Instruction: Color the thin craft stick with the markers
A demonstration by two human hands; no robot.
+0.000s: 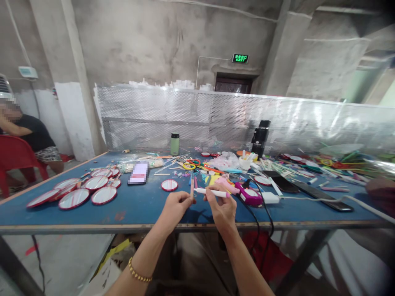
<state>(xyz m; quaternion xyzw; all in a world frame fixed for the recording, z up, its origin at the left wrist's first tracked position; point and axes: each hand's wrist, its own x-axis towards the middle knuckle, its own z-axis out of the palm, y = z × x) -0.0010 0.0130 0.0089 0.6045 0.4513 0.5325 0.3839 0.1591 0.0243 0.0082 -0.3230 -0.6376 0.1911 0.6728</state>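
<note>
Above the table's front edge my left hand [176, 207] pinches a thin wooden craft stick [191, 186], which stands roughly upright. My right hand [221, 207] grips a white marker with a pink end [216, 193], held nearly level. The marker's tip points left and meets or almost meets the stick; I cannot tell whether they touch. Just beyond my left hand lies a round red-rimmed disc [169, 185], possibly a small mirror. Beyond my right hand are a pink item [227, 183] and a purple box-like device [248, 194] with a black cable.
Several red-rimmed discs [99, 183] are piled at the left of the blue table [138, 213], near a phone [138, 173]. A green bottle [174, 144] and a black flask [261, 137] stand at the back. Sticks, scissors [190, 165] and cables lie about. A person [33, 131] sits far left.
</note>
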